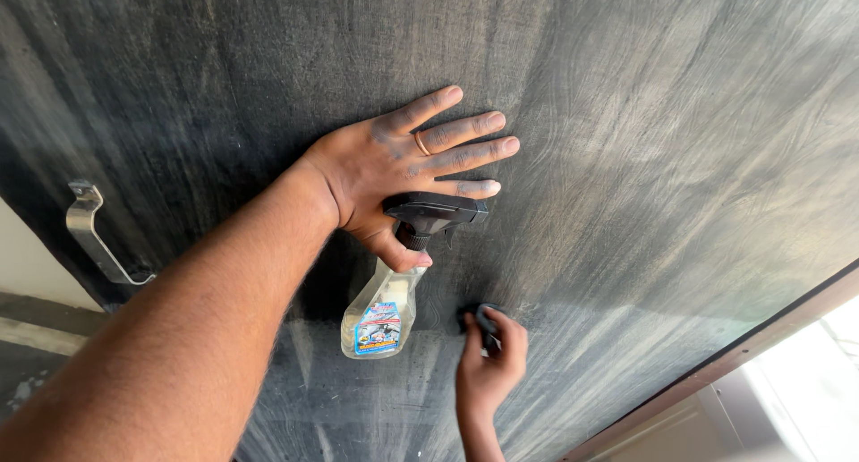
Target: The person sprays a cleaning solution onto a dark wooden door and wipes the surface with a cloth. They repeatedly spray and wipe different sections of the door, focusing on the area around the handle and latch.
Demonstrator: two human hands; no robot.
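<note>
Left hand (407,171) is lying flat on the door (671,158), spray bottle (385,310) hanging under its thumb. Right hand (490,364) is sitting just below-right of the bottle, pressing a cloth (479,319) on the door. Handle (94,234) is sitting way off left of both.

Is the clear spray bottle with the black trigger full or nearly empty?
Nearly empty: the clear spray bottle with the black trigger looks see-through throughout, with no liquid line visible as it hangs from the left hand.
</note>
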